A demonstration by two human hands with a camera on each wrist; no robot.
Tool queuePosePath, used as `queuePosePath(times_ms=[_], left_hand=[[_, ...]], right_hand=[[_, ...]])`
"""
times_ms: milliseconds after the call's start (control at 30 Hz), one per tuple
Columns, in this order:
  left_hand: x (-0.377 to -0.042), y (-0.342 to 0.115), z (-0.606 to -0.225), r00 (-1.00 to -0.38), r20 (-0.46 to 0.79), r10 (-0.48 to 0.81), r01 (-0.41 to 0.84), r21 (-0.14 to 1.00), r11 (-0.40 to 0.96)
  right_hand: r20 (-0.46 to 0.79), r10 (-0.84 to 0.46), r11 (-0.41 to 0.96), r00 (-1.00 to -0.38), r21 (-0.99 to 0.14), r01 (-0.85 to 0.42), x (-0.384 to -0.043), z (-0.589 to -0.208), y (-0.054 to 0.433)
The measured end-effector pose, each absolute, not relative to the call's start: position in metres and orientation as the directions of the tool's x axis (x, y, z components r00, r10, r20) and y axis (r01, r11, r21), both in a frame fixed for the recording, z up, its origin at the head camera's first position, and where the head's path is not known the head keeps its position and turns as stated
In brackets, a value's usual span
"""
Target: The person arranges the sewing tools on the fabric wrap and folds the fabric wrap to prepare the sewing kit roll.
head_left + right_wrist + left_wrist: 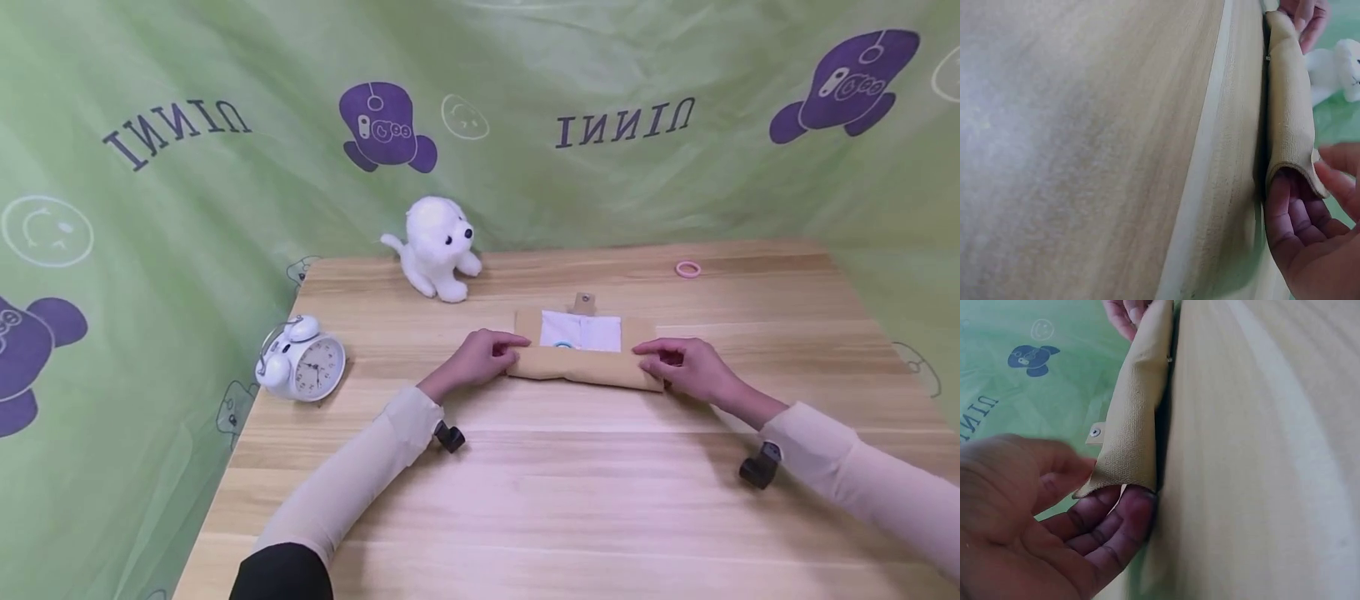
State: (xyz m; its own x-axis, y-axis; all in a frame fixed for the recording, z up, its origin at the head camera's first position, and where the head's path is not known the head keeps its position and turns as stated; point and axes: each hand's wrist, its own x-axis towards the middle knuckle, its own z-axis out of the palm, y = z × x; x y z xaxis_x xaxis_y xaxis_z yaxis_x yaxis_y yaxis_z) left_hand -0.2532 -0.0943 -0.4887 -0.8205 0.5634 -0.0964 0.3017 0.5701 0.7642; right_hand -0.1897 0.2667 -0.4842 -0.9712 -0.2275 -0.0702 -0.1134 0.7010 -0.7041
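Note:
A tan folding pouch (577,367) lies on the table, its near edge folded over toward the back. White lining (600,333) shows beyond the fold, with part of a blue ring (563,344) on it. A tab with a metal snap (585,302) sticks out at the far side. My left hand (483,357) pinches the left end of the fold, and my right hand (686,367) pinches the right end. Both wrist views show fingers tucked inside the fold's open ends, under the tan fabric (1129,425), with thumbs outside it. How much of the ring is covered cannot be seen.
On the wooden table (525,517), a white twin-bell alarm clock (307,362) stands at the left. A white plush dog (438,250) sits at the back, left of the pouch. Near the back right lies a pink ring (687,269). Green printed cloth (510,192) hangs behind the table.

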Motion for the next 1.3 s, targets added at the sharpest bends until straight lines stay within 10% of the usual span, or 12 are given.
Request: queuePosePath(times_ms=[800,1033,1300], left_hand=[[-0.247,-0.098,-0.495,-0.801,-0.105,0.589,0.314,0.764,0.563],[-0.236,-0.096,-0.490,-0.693,-0.053,0.719,0.575,0.561,0.596],[-0.240,-0.101,-0.495,-0.655,-0.040,0.755,0.715,0.291,0.636]], right_hand=[[0.103,-0.295,0.682,-0.950,-0.673,-0.285,-0.205,-0.493,0.264],[0.325,-0.528,0.637,-0.785,-0.460,-0.619,-0.205,-0.496,0.271],[0.269,-0.700,0.628,-0.661,-0.208,-0.750,-0.199,-0.486,0.287]])
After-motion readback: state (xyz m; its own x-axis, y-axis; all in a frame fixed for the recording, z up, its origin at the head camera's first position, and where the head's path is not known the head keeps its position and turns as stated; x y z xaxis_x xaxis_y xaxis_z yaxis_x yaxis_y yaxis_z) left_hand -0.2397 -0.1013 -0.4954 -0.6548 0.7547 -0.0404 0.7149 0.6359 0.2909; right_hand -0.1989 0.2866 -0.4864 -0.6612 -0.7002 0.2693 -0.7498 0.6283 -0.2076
